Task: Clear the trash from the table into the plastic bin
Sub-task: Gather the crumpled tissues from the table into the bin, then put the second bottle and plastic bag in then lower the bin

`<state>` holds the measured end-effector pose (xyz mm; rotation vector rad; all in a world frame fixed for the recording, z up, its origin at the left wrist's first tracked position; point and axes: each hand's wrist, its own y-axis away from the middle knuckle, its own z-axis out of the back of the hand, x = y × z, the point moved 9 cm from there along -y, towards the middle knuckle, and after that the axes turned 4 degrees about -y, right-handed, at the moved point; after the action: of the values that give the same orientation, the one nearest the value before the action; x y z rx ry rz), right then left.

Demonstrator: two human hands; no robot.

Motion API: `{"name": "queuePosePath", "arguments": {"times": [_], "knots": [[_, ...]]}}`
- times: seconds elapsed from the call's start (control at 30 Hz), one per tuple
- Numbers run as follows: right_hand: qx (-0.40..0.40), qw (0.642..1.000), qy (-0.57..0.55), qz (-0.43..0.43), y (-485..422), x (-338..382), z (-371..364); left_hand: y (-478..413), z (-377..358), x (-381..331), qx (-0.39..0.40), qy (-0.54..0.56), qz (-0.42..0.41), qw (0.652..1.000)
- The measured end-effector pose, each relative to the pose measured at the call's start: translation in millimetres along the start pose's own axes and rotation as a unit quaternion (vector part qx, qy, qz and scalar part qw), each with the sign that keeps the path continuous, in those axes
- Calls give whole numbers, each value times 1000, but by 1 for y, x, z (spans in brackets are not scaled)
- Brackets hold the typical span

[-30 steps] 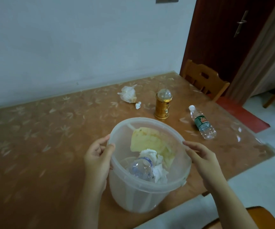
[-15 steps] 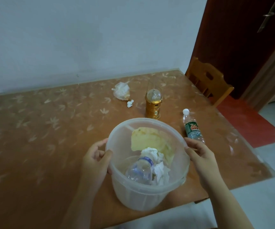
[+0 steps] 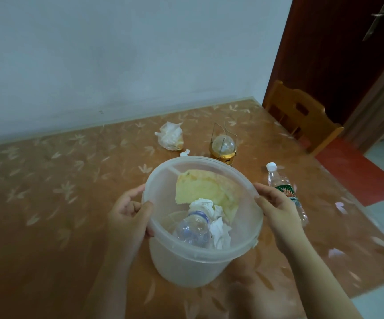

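green-labelled bottle (image 3: 286,194) lies on the leaf-patterned brown surface (image 3: 48,192), writing unreadable; left hand (image 3: 126,215) and right hand (image 3: 276,212) each grip the plastic bin (image 3: 186,268) rim.

The translucent round plastic bin (image 3: 193,261) sits on the brown leaf-patterned table (image 3: 48,203); behind it lie a crumpled white plastic bag (image 3: 170,139) and gold lantern (image 3: 223,147), a clear water bottle (image 3: 286,192) to its right.

A home dining room — patterned table (image 3: 48,192), wooden chair (image 3: 301,120) and dark door (image 3: 338,54) at upper right.
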<state>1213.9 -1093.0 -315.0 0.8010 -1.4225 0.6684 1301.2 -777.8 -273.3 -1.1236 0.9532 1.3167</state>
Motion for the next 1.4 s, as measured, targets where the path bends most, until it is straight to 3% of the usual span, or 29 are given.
{"name": "queuePosePath", "arguments": {"times": [0.47, 0.73, 1.0, 1.4], "knots": [[53, 997, 47, -19, -55, -24, 5, -10, -20, -11, -73, -6, 10, 997], [-3, 964, 260, 50, -81, -51, 51, -7, -24, -13, -97, -16, 16, 995], [-115, 942, 316, -10, -87, -96, 104, -2, -24, -15, -120, -11, 25, 992], [-94, 902, 420, -21, -93, -120, 135, 5, -38, -18, -120, -12, 23, 992]]}}
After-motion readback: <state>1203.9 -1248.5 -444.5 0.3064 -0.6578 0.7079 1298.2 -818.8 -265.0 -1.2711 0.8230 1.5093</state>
